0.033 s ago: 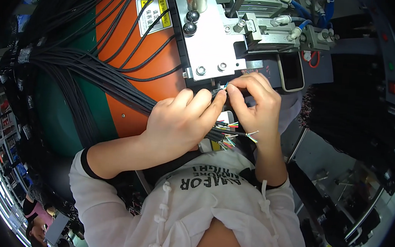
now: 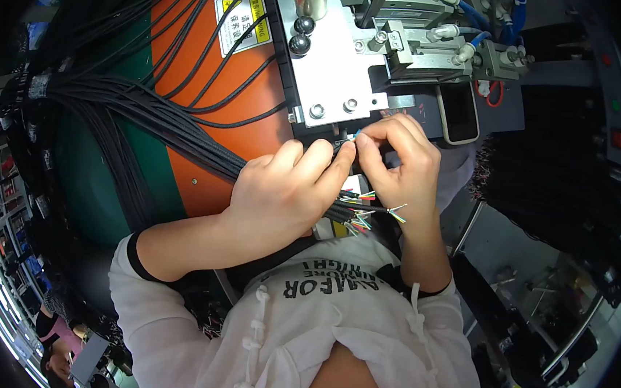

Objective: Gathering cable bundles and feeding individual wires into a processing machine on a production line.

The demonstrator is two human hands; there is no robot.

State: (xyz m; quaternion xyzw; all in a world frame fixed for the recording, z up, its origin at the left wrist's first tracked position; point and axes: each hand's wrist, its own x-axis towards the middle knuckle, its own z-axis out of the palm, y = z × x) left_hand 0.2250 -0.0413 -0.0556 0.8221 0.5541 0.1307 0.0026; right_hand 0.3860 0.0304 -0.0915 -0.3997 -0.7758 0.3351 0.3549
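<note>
My left hand [image 2: 286,185] is closed, thumb and forefinger pinching the end of a black cable just below the metal plate [image 2: 339,65] of a machine. Facing it, my right hand [image 2: 405,154] pinches thin coloured wires [image 2: 357,135] at that cable's end; a bit of blue and white shows between the fingertips. A bundle of black cables [image 2: 205,142] runs from the left under my left hand. More cable ends with fanned-out coloured wires [image 2: 358,220] stick out below my hands, near my body. The exact grip on the wires is partly hidden by the fingers.
Pneumatic cylinders [image 2: 428,46] with blue hoses stand at the upper right. A phone [image 2: 458,112] lies beside red-handled scissors [image 2: 490,93]. The orange and green machine surface [image 2: 209,179] lies left. Dark cable bundles [image 2: 559,184] hang at the right. Another person [image 2: 61,346] is at the lower left.
</note>
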